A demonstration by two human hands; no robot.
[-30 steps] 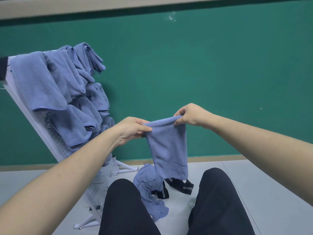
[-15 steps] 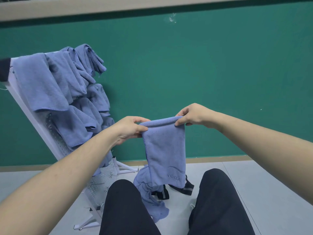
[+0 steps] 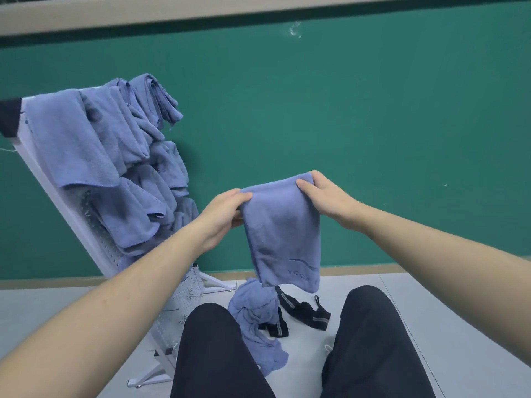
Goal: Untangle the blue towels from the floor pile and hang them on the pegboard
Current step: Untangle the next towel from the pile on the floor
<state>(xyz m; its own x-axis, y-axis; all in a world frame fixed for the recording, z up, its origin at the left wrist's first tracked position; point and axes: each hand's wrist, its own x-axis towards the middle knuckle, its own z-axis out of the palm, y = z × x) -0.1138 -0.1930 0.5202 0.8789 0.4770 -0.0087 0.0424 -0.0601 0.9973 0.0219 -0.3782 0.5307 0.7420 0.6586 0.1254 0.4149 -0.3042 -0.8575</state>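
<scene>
Both hands, left hand [image 3: 227, 208] and right hand [image 3: 324, 196], pinch a blue towel [image 3: 283, 234] taut above the floor pile [image 3: 255, 320]; the crowded pegboard [image 3: 94, 239] could shed towels if bumped.

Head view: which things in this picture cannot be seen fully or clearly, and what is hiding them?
- Pegboard: mostly covered by hung towels; its lower part is behind the left forearm.
- Floor pile: partly behind the held towel and the knees, so its towel count is unclear.
- Fingers of both hands, left and right: partly tucked behind the towel's top edge.
- Dark item: cut off by the left edge.
</scene>
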